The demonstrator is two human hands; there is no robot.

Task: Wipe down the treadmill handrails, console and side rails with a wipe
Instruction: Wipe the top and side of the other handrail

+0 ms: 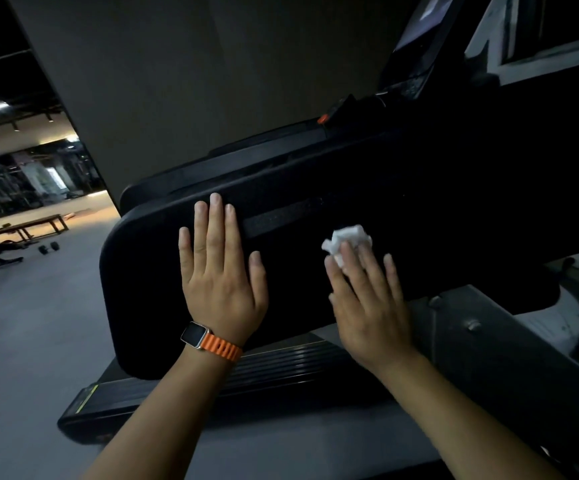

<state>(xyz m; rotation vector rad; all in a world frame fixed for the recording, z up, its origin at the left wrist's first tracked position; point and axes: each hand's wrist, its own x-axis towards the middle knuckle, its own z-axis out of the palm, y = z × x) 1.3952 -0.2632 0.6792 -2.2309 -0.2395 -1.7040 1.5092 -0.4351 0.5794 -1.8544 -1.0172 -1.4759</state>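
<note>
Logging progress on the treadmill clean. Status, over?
Left hand flat on black handrail pad. Right hand pressing crumpled wipe against it, fingers straight. Nothing blocking the pad.

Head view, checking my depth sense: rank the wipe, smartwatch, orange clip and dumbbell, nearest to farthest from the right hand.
1. wipe, under the fingers of the right hand.
2. smartwatch, on the other wrist, to its left.
3. orange clip, higher up on the treadmill.
4. dumbbell, far left in the background.

- Left of the wipe (347, 242): the left hand (220, 268) lies flat on the handrail panel (419, 209), blocking.
- Beyond and right of it: bare panel, free.
- Beneath the right hand (367, 303): grey frame beam (471, 344).
</note>
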